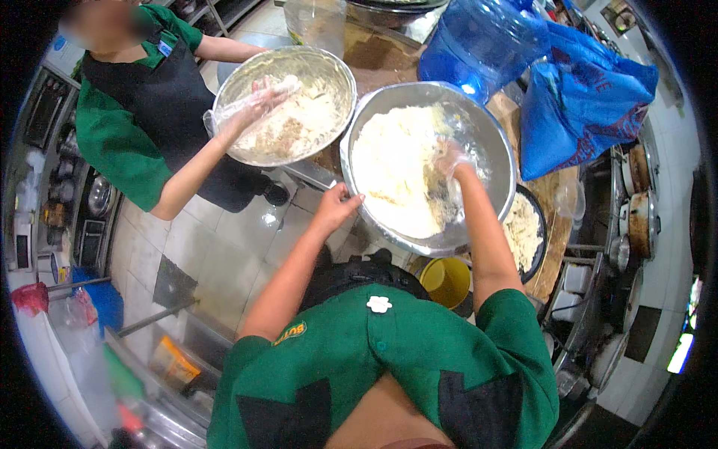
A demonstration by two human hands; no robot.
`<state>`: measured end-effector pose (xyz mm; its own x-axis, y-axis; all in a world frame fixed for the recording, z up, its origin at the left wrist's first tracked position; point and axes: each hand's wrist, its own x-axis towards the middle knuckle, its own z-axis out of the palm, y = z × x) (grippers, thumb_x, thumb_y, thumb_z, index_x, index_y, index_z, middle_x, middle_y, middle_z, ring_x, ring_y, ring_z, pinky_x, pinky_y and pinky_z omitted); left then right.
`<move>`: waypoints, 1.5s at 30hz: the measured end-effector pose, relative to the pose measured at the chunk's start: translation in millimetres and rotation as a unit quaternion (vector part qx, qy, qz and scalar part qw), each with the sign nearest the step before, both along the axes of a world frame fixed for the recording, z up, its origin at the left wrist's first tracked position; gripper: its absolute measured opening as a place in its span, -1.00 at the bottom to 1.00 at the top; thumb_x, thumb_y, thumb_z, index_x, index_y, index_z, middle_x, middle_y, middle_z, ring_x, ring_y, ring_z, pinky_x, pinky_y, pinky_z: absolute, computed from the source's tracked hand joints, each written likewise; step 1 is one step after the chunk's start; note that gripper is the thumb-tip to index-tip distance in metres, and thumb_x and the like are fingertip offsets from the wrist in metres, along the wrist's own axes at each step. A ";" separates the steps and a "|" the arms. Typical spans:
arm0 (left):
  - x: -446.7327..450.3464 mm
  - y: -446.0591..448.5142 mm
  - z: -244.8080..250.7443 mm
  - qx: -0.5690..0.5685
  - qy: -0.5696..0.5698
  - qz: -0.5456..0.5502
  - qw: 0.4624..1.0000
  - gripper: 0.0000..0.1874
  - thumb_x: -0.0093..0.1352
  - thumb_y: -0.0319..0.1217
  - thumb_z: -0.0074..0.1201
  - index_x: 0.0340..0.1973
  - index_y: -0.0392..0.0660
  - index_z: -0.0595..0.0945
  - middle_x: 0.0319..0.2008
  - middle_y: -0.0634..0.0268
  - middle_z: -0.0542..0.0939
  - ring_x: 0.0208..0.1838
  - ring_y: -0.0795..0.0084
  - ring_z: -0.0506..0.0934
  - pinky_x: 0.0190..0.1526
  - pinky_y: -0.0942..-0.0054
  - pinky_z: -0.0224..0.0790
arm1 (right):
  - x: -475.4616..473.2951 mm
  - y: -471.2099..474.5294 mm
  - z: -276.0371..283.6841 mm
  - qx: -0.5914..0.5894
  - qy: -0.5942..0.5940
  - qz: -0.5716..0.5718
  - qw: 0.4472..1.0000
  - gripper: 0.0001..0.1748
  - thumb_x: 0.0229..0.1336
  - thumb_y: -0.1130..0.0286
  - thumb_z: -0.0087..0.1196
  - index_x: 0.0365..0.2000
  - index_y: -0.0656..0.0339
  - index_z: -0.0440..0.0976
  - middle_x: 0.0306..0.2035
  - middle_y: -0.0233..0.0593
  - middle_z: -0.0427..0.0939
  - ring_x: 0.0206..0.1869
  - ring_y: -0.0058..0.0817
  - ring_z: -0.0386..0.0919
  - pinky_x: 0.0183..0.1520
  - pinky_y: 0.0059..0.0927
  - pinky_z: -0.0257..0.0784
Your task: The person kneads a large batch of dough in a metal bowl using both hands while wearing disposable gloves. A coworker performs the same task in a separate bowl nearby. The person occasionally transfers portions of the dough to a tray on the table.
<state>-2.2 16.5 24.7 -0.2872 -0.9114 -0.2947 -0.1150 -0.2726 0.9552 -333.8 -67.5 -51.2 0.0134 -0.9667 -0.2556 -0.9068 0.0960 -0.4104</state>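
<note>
A large metal bowl [426, 247] with pale flour or meal in it stands in front of me, partly on the wooden table. My left hand [337, 206] grips its near left rim, thumb over the edge. Inside the bowl, at the right of the flour [392, 168], is my right hand [449, 160]; it is blurred, and whether its fingers close on anything cannot be told. A second metal bowl [350, 90] touches or nearly touches mine at the upper left. In it a co-worker's hand [269, 101] in a clear plastic glove rests in flour with a brown patch.
A black pan [543, 224] of crumbly pale dough lies right of my bowl on the wooden table [555, 252]. Behind stand a blue water jug [471, 50] and a blue sack [583, 106]. Below is a yellow bucket [446, 280]. The co-worker [151, 101] stands at the left.
</note>
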 end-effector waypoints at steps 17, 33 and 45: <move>-1.5 -4.1 -34.2 -0.058 0.066 0.018 0.996 -0.65 0.12 -0.27 0.16 -0.35 -0.30 0.49 -0.47 0.18 0.50 -0.42 0.43 0.46 -0.37 0.42 0.33 | 50.8 -12.9 0.9 0.144 0.186 0.098 0.967 -0.20 -0.19 0.26 0.03 0.15 0.16 0.03 0.15 0.00 0.14 0.19 -0.16 0.12 0.23 -0.36 0.04; -1.5 -6.6 -45.4 -0.043 -0.013 -0.014 0.999 -0.56 0.13 -0.27 0.15 -0.18 -0.32 0.47 -0.25 0.10 0.54 -0.20 0.38 0.47 -0.15 0.38 0.32 | 64.4 51.5 36.6 0.044 0.031 0.013 0.998 -0.40 -0.18 0.24 0.17 -0.10 0.31 0.28 -0.20 -0.06 0.46 -0.23 -0.27 0.43 -0.12 -0.41 0.36; -3.2 1.4 -30.4 -0.141 -0.095 0.029 0.985 -0.71 0.11 -0.29 0.15 -0.40 -0.26 0.51 -0.48 0.19 0.52 -0.39 0.42 0.45 -0.33 0.39 0.32 | 85.9 -4.2 43.2 0.028 0.117 0.071 0.990 -0.30 -0.23 0.07 0.16 0.03 -0.09 0.25 0.10 -0.06 0.22 0.14 -0.21 0.21 0.15 -0.25 0.14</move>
<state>-5.4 17.8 -5.7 -0.1973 -0.9778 -0.0702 -0.2908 -0.0100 0.9567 -247.9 -71.6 -8.0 0.0818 -0.9437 -0.3206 -0.9824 -0.0222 -0.1853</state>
